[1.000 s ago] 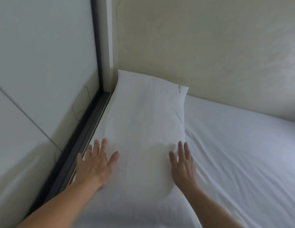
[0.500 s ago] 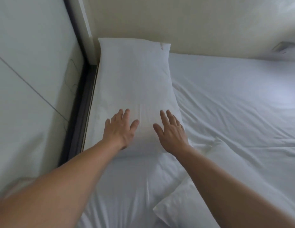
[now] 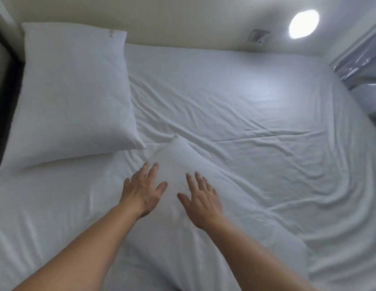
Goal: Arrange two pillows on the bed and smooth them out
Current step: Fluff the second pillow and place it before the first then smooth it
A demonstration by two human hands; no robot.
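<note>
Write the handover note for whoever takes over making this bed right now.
Left hand: open, fingers spread, holding nothing, over the second pillow.
Right hand: open, empty, over the same pillow.
First pillow: lies flat in the bed's far left corner by the wall; looks smooth.
Second pillow: lies askew mid-bed, one corner pointing toward the first.
Done: first pillow placed.
Left: move the second pillow up beside the first and smooth it. The sheet is creased.
</note>
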